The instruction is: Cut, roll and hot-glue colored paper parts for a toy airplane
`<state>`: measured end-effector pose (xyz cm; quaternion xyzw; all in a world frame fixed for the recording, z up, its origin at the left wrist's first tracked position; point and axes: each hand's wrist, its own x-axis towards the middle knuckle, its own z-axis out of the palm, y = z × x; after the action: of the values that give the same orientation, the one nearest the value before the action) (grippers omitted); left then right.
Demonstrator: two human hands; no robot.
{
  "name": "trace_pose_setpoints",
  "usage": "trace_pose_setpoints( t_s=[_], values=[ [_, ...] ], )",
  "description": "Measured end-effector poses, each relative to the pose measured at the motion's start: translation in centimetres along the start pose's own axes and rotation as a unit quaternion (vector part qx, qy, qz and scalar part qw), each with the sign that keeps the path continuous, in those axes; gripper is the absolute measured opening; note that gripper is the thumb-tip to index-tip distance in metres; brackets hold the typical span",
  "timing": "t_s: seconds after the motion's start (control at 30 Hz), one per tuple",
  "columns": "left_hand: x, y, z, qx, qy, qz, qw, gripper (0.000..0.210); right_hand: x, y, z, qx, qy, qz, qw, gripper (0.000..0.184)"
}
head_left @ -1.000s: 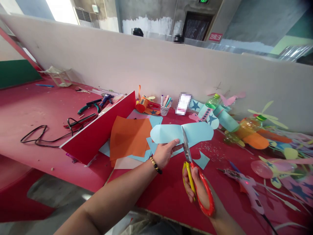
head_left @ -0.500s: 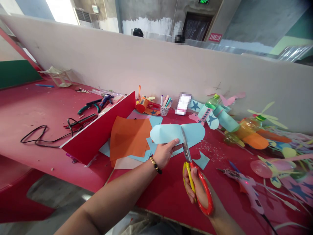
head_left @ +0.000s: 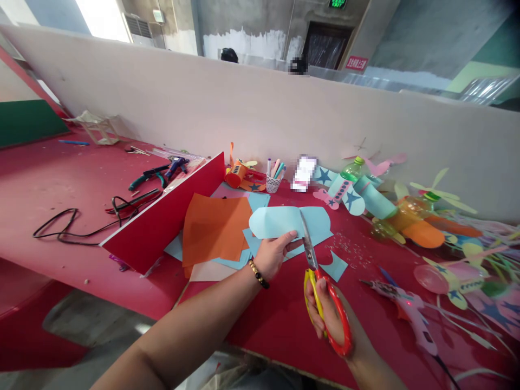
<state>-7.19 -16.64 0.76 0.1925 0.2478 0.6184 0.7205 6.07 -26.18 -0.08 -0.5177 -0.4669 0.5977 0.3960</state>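
Your left hand [head_left: 278, 257], center frame, pinches the lower edge of the light blue paper piece [head_left: 274, 222], thumb on the near face. The piece sits mid-frame, held over the red tabletop [head_left: 264, 325]. Your right hand [head_left: 323, 309], lower center-right, is curled around the handles of the scissors [head_left: 309, 254], one yellow and one red. Blades point up across the blue piece, tips near its top edge; can't tell how far any cut runs. Beaded bracelet [head_left: 259, 273] on your left wrist. Blue offcut [head_left: 337, 267] lies just right of the blades. Orange sheets [head_left: 215, 227] sit left of your left hand, with more blue paper around and under them. Red divider [head_left: 170, 214] stands left of that stack, pliers [head_left: 140, 180] beyond it, upper left. Pen cup [head_left: 273, 184] upper center, lit phone [head_left: 304, 173] near it. Bottle-and-paper models [head_left: 422, 227] crowd the right side; pink glue gun [head_left: 420, 325] lies lower right, red light showing.
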Motion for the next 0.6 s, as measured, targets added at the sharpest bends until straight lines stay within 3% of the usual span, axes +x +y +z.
trace_pose_setpoints(
  t_s=[0.17, 0.4, 0.6],
  values=[
    [0.0, -0.1, 0.0, -0.007, 0.009, 0.002, 1.000, 0.025, 0.1, -0.4, 0.0, 0.019, -0.009, 0.001, 1.000, 0.045],
    [-0.3, 0.2, 0.1, 0.015, -0.028, 0.001, 0.999, 0.022, 0.3, -1.0, 0.1, 0.041, -0.010, 0.010, 0.999, 0.043],
    [-0.4, 0.2, 0.2, 0.012, -0.028, 0.011, 0.999, 0.020, 0.5, -1.4, 0.1, 0.032, -0.010, 0.011, 0.999, 0.047]
  ],
)
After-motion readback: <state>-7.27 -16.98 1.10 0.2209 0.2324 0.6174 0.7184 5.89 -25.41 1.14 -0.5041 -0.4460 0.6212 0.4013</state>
